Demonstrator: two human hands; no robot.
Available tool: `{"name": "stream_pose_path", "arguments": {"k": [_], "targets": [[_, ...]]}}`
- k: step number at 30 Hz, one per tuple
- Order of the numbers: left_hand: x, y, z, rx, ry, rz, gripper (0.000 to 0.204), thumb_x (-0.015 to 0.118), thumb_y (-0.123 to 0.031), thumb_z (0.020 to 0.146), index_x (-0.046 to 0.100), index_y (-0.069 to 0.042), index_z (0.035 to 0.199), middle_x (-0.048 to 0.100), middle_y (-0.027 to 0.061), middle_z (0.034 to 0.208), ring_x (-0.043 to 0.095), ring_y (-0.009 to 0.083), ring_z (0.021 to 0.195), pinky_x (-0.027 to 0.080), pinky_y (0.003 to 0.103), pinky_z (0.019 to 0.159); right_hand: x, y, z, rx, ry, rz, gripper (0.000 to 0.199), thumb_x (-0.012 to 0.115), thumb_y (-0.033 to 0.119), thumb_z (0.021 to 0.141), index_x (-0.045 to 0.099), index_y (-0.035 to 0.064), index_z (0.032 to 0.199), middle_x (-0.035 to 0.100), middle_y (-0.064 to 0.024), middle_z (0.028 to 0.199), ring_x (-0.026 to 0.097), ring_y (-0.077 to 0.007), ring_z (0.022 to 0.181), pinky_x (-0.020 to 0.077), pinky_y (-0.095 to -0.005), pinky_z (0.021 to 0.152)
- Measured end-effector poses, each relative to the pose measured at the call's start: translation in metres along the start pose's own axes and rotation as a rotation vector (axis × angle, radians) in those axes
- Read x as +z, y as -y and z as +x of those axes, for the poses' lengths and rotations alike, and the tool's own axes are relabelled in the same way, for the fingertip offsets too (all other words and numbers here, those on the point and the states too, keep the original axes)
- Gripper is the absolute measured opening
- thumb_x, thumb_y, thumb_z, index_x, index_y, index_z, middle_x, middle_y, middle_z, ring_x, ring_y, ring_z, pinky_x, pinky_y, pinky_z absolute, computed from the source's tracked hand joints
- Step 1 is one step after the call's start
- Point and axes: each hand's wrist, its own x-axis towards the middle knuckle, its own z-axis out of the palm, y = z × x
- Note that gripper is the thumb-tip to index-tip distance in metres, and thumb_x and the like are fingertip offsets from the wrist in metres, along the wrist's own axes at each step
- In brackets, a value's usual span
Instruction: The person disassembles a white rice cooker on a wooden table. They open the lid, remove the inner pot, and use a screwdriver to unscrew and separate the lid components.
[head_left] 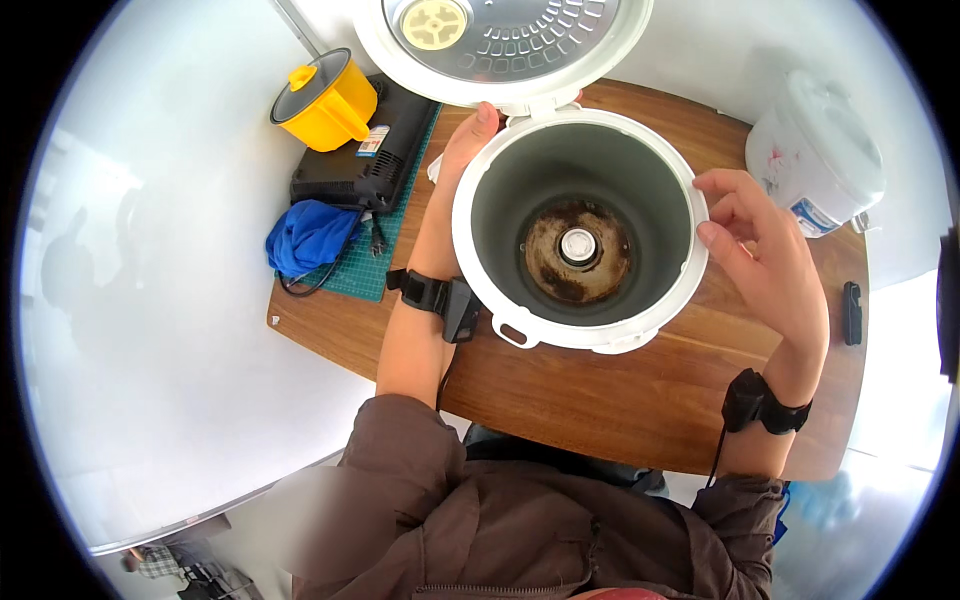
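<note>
A white rice cooker stands on the table with its lid raised at the far side. Its cavity is bare grey, with a stained brown heating plate and a white round knob in the middle. My left hand reaches along the cooker's left side to near the hinge, thumb up and wrapped round the body; the other fingers are mostly hidden behind it. At the right rim, the bent fingers and thumb of my right hand grip the edge. Both wrists wear black strapped devices.
On the wooden table, a yellow lidded pot sits on a black appliance at the left, by a blue cloth and a green cutting mat. A white lidded appliance and a small black object are at the right.
</note>
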Motion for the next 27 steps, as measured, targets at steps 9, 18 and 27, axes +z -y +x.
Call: {"name": "stream_pose_path", "arguments": {"k": [9,18,27], "targets": [[-0.004,-0.003,-0.007,0.021,-0.043,0.029,0.075,0.052,-0.054,0.102,0.044,0.003,0.15,0.061,0.022,0.14,0.062,0.0291,0.126,0.054,0.039,0.104,0.009,0.011,0.003,-0.026,-0.231,-0.025,0.018,0.069,0.009,0.093,0.069,0.0009,0.109,0.071,-0.0079,0.083,0.066,-0.0173,0.076,0.053,-0.0324,0.078],[-0.014,0.003,-0.031,-0.004,-0.182,0.093,0.073,0.052,-0.053,0.103,0.045,0.003,0.148,0.062,0.0214,0.139,0.063,0.0284,0.124,0.055,0.039,0.103,-0.001,0.03,-0.035,-0.784,0.403,1.325,0.021,0.061,0.025,0.098,0.067,0.0084,0.086,0.068,-0.0025,0.082,0.066,-0.0153,0.072,0.0497,-0.0415,0.093],[-0.012,0.025,-0.047,-0.08,-0.18,-0.02,0.071,0.053,-0.051,0.103,0.046,0.003,0.147,0.063,0.0208,0.137,0.064,0.0277,0.122,0.055,0.038,0.101,0.028,0.056,-0.063,-0.718,0.341,1.606,0.027,0.056,0.023,0.099,0.063,0.0074,0.078,0.062,-0.0038,0.074,0.06,-0.0167,0.064,0.0513,-0.0405,0.091]]}}
